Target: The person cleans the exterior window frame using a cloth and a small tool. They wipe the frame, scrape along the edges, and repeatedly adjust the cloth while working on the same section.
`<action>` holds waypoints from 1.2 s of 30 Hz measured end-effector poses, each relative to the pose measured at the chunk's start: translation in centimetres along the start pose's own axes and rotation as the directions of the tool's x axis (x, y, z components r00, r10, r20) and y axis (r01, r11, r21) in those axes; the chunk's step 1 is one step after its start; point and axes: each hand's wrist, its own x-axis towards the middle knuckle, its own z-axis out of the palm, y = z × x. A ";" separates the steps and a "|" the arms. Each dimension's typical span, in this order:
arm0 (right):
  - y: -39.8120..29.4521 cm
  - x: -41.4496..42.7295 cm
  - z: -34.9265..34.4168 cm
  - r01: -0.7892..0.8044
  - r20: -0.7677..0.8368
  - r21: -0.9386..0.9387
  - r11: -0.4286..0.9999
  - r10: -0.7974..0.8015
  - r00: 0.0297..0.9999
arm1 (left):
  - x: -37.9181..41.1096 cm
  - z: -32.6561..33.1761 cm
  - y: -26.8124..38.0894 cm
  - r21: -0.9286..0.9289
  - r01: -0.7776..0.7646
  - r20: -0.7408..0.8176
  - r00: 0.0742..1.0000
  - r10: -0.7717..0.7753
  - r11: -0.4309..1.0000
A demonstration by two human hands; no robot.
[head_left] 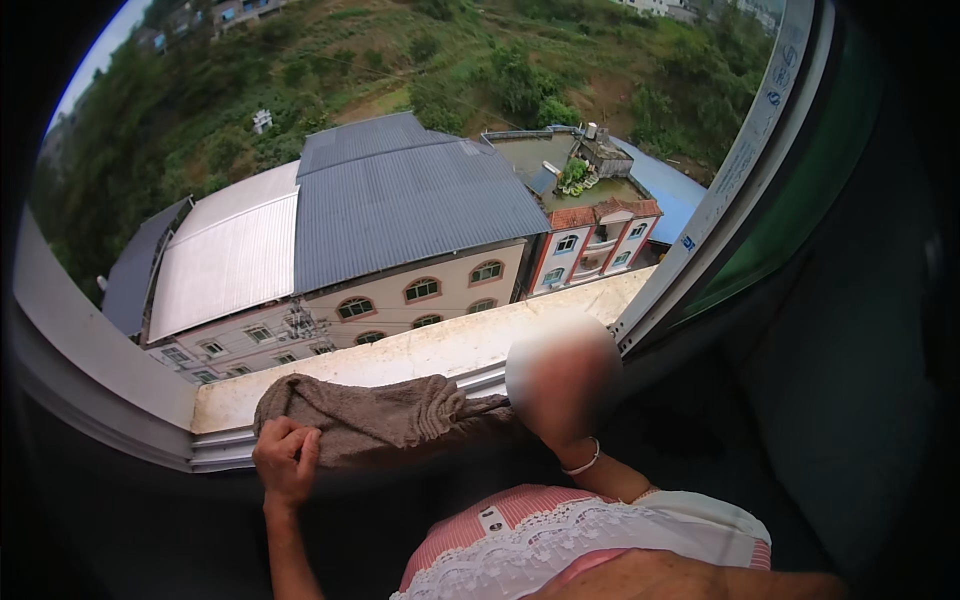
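Note:
A brown terry towel (360,420) lies bunched over the sliding track (225,448) of a window and hangs down on the inner side. My left hand (285,457) has its fingers curled on the towel's left end. To the right, my right hand (562,386) is over the track beside the window sash; a round blur hides its fingers. Between the towel's gathered right end and that hand runs a thin dark strip (484,407), perhaps a rod or a twisted part of the cloth. What my right hand holds cannot be made out.
Beyond the track is a stained pale outer sill (420,352), with an open drop to buildings (420,210) below. A metal sash frame (705,202) with green glass (795,202) stands at the right. The white window jamb (97,322) bounds the left.

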 end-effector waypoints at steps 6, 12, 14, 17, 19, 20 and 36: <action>2.4 -4.2 0.5 -0.143 0.393 -0.042 0.989 0.148 0.908 | 0.0 -0.3 -0.3 -0.002 0.012 0.045 0.999 -0.011 1.000; -5.1 4.0 -0.3 -0.105 0.726 -0.584 0.805 0.576 0.375 | -0.3 -1.1 -0.7 -0.068 -0.003 0.036 0.999 0.005 0.998; -6.3 5.9 1.4 0.074 0.768 -0.626 0.777 0.596 0.234 | -0.6 -1.7 -1.2 0.054 -0.030 -0.051 0.998 0.033 0.998; -7.1 8.4 4.8 0.264 0.622 -0.762 0.592 0.782 0.039 | -1.7 -3.2 -2.9 0.115 -0.003 -0.123 0.992 0.017 0.993; -6.7 8.7 7.8 0.530 0.673 -0.615 0.584 0.739 -0.032 | -2.6 -3.5 -3.8 0.060 0.050 -0.136 0.990 -0.041 0.997; -6.3 8.8 9.5 0.613 0.633 -0.565 0.553 0.767 -0.109 | -3.0 -3.5 -4.0 0.013 0.083 -0.129 0.988 -0.081 0.996; 8.6 1.3 20.5 0.498 0.727 -0.398 0.771 0.596 -0.342 | -5.0 -4.8 -8.1 0.283 0.111 -0.343 0.939 -0.007 0.953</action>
